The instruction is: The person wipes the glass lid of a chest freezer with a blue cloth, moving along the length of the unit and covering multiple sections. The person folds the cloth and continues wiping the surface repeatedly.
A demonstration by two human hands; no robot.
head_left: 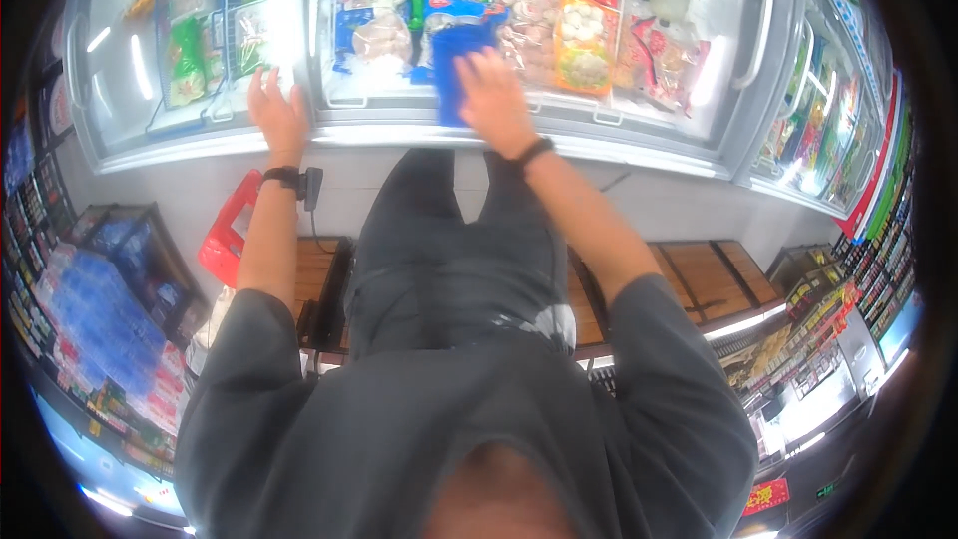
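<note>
My right hand point(493, 100) presses a folded blue cloth point(451, 100) against the front part of the chest freezer, with its fingers over the cloth's right side. Farther left, my left hand point(277, 112) rests with fingers apart on the freezer's front edge, by the upright bar between two glass sections. Under the glass beyond the cloth lie bagged frozen foods: a blue bag point(461, 10), a clear bag of round pieces point(381, 38) and an orange bag point(583, 40). The cloth covers part of the blue bag from view.
The freezer's white front rim point(639, 148) curves across before me. A red plastic stool or basket point(230, 230) stands at my left, near stacked bottled water packs point(105, 304). Wooden-topped benches point(714, 279) are behind me. Another freezer point(818, 130) stands to the right.
</note>
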